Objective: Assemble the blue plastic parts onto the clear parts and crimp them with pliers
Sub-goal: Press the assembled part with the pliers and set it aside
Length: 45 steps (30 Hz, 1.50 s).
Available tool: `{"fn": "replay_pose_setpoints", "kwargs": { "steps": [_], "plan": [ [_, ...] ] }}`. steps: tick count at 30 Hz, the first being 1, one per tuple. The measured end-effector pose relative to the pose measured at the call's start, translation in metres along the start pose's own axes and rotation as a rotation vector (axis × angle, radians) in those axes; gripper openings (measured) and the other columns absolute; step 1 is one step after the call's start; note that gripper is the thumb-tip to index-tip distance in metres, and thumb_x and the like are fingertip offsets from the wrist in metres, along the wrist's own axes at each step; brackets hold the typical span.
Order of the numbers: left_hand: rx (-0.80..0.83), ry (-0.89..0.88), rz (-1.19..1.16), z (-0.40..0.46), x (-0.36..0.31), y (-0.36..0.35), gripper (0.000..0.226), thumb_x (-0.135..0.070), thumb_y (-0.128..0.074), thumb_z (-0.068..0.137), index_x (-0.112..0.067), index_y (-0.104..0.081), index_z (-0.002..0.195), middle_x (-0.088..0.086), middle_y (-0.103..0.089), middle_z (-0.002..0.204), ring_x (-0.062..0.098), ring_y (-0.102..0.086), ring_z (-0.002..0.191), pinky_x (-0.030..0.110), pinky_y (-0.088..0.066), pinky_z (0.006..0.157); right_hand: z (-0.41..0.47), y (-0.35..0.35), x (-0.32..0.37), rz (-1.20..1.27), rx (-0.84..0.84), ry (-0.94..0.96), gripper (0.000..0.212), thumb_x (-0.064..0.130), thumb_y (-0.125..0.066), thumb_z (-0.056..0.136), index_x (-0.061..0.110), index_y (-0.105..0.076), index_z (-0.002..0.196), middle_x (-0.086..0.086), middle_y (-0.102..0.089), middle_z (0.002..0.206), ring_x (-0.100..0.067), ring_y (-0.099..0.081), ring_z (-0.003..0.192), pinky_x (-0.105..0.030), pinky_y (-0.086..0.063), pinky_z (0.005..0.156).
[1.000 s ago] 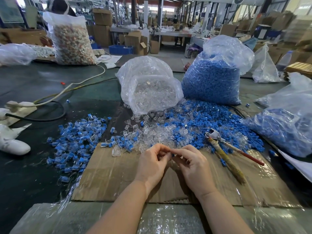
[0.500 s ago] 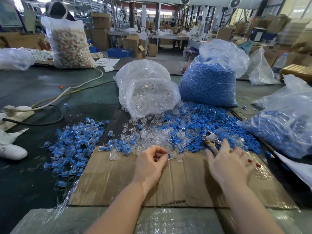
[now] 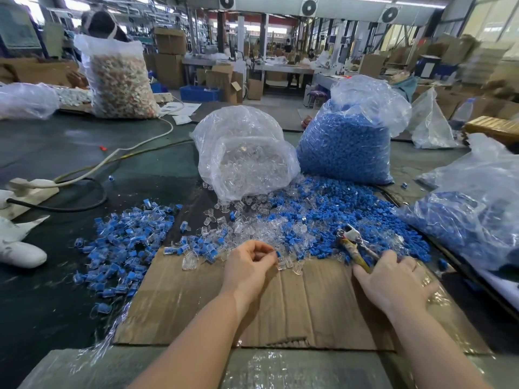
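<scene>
Left hand pinches a small blue-and-clear part; right hand lies on the pliers' handles.

The part (image 3: 278,255) sits at the left hand's (image 3: 248,266) curled fingertips, above the cardboard sheet (image 3: 309,310). The right hand (image 3: 393,279) rests on the pliers (image 3: 354,245), its grip unclear. Loose blue parts (image 3: 323,211) and clear parts (image 3: 252,228) cover the bench (image 3: 70,153) beyond.

Two bare forearms — no sleeves in view.
Left hand (image 3: 250,265) and right hand (image 3: 393,279): no gloves, rings or watch visible — nails short.
</scene>
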<state>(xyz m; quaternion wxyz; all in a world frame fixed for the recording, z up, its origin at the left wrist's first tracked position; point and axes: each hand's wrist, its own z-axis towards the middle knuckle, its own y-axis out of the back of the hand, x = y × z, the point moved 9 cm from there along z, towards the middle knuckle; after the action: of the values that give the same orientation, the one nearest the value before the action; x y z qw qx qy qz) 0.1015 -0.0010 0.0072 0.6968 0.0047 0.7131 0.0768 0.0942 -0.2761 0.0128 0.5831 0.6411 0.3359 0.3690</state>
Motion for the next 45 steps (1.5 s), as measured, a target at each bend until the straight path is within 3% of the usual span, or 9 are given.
{"fn": "replay_pose_setpoints", "kwargs": {
  "steps": [8,13,17,24,29,32,36,41,45],
  "plan": [
    [-0.014,0.077,-0.167,0.001,-0.003,0.007,0.008,-0.006,-0.063,0.085,-0.009,-0.063,0.092,0.006,-0.067,0.081,0.004,-0.057,0.059,0.013,-0.045,0.053,-0.002,0.014,0.021,0.082,-0.048,0.147,0.043,0.047,-0.039,0.093,0.005,-0.043,0.101,-0.017,-0.053,0.109,-0.032,-0.051,0.102,-0.038,-0.043,0.084],
    [-0.006,0.124,-0.254,0.003,-0.004,0.007,0.008,-0.004,-0.063,0.085,-0.008,-0.063,0.092,0.006,-0.067,0.078,0.006,-0.055,0.055,0.014,-0.044,0.047,-0.024,0.025,0.054,0.187,0.010,0.347,0.034,0.044,-0.037,0.097,0.012,-0.040,0.087,-0.004,-0.056,0.082,-0.017,-0.054,0.069,-0.027,-0.040,0.056],
    [-0.012,0.168,-0.307,0.009,-0.002,0.005,0.007,-0.003,-0.063,0.085,-0.007,-0.063,0.090,0.004,-0.069,0.071,0.003,-0.052,0.046,0.014,-0.040,0.040,-0.051,0.026,0.084,0.454,0.196,0.496,0.031,0.038,-0.042,0.096,0.013,-0.049,0.079,0.000,-0.054,0.071,-0.013,-0.045,0.057,-0.023,-0.035,0.050],
    [-0.080,0.196,-0.287,0.015,0.001,0.013,0.006,-0.004,-0.064,0.084,-0.010,-0.065,0.083,0.004,-0.066,0.070,0.007,-0.053,0.051,0.018,-0.044,0.045,-0.086,0.012,0.106,0.797,0.625,0.468,0.026,0.032,-0.046,0.094,0.012,-0.051,0.078,-0.008,-0.053,0.076,-0.022,-0.054,0.068,-0.036,-0.043,0.066],
    [-0.090,0.206,-0.271,0.012,-0.002,0.018,0.005,-0.003,-0.063,0.086,-0.007,-0.064,0.083,0.001,-0.064,0.058,0.007,-0.051,0.039,0.020,-0.039,0.038,-0.090,0.009,0.104,0.755,0.709,0.457,0.025,0.026,-0.052,0.091,0.003,-0.054,0.099,-0.006,-0.059,0.081,-0.014,-0.061,0.067,-0.024,-0.047,0.060],
    [-0.100,0.191,-0.234,0.013,-0.006,0.021,0.004,-0.001,-0.061,0.086,-0.004,-0.063,0.086,0.006,-0.063,0.066,0.007,-0.049,0.039,0.020,-0.039,0.039,-0.093,0.005,0.104,0.665,0.759,0.482,0.010,0.015,-0.055,0.085,0.012,-0.054,0.094,-0.006,-0.060,0.086,-0.017,-0.058,0.075,-0.030,-0.048,0.068],
    [-0.123,0.170,-0.236,0.013,-0.010,0.022,0.004,0.001,-0.061,0.086,0.001,-0.062,0.089,0.010,-0.060,0.072,0.010,-0.049,0.046,0.017,-0.043,0.040,-0.091,0.004,0.105,0.607,0.759,0.486,0.016,0.007,-0.050,0.082,0.010,-0.051,0.098,-0.014,-0.061,0.097,-0.027,-0.063,0.092,-0.040,-0.052,0.081],
    [-0.131,0.136,-0.190,0.015,-0.013,0.026,0.004,-0.001,-0.063,0.085,-0.005,-0.063,0.085,0.010,-0.064,0.075,0.007,-0.053,0.047,0.016,-0.045,0.044,-0.096,0.007,0.109,0.584,0.786,0.524,0.023,0.005,-0.048,0.081,0.007,-0.051,0.104,-0.007,-0.052,0.087,-0.018,-0.050,0.069,-0.023,-0.037,0.051],
    [-0.111,0.154,-0.221,0.015,-0.012,0.024,0.004,0.003,-0.062,0.084,-0.001,-0.064,0.084,0.009,-0.063,0.070,0.005,-0.052,0.044,0.014,-0.045,0.043,-0.096,0.008,0.111,0.606,0.782,0.534,0.023,0.003,-0.048,0.081,0.007,-0.051,0.104,-0.009,-0.052,0.088,-0.021,-0.052,0.076,-0.028,-0.039,0.060]
  ]
}}
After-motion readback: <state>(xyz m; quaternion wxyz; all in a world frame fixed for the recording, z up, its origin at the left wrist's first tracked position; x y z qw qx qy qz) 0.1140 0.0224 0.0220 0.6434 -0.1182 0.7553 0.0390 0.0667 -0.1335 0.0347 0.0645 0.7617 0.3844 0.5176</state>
